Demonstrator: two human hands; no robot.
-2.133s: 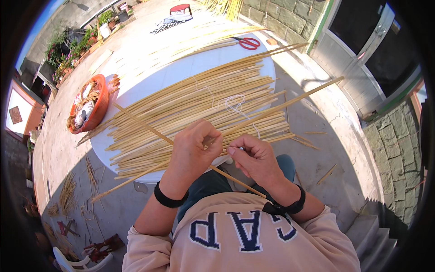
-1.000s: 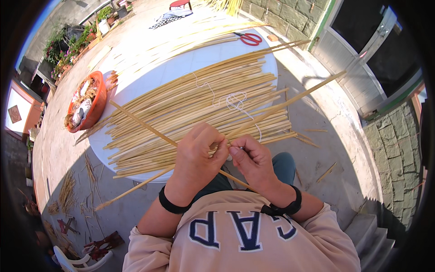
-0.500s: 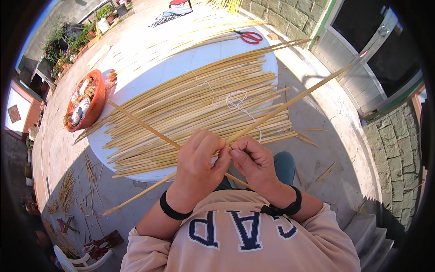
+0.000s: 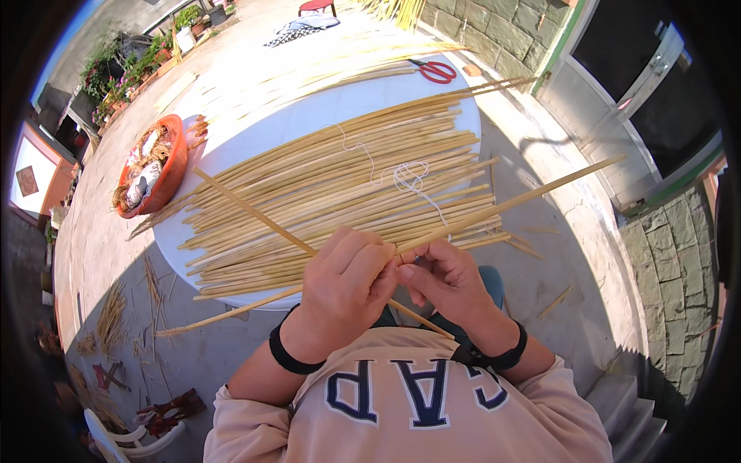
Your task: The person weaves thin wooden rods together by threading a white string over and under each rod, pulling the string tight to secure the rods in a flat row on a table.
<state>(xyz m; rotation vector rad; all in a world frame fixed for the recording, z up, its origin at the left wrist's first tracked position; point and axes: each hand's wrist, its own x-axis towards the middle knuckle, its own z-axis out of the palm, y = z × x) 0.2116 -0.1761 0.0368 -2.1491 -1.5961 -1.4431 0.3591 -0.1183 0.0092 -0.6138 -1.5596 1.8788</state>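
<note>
My left hand [image 4: 343, 278] is closed around two crossed straw-coloured stalks in front of my chest. One stalk [image 4: 255, 214] slants from upper left to lower right; the other [image 4: 556, 183] rises to the right, its thin end emerging at lower left. Beside the crossing, my right hand [image 4: 455, 289] pinches with thumb and forefinger, its fingertips touching the left hand's. A thin white string [image 4: 409, 179] lies loosely looped over the stalks and runs down towards the right hand. Whether that string's end is in the pinch is hidden. Many similar stalks [image 4: 332, 181] lie side by side just beyond.
Under the stalks is a round white table [image 4: 174, 258]. Red-handled scissors [image 4: 437, 72] lie at its far edge, and an orange basin [image 4: 176, 166] holding bundles stands at its left. Stone steps [image 4: 625, 401] are at lower right, a white chair [image 4: 139, 446] at lower left.
Both hands have shifted slightly right and down with the crossed stalks. The right-hand stalk now slopes less steeply. My right fingers have opened out a little while the thumb and forefinger stay together.
</note>
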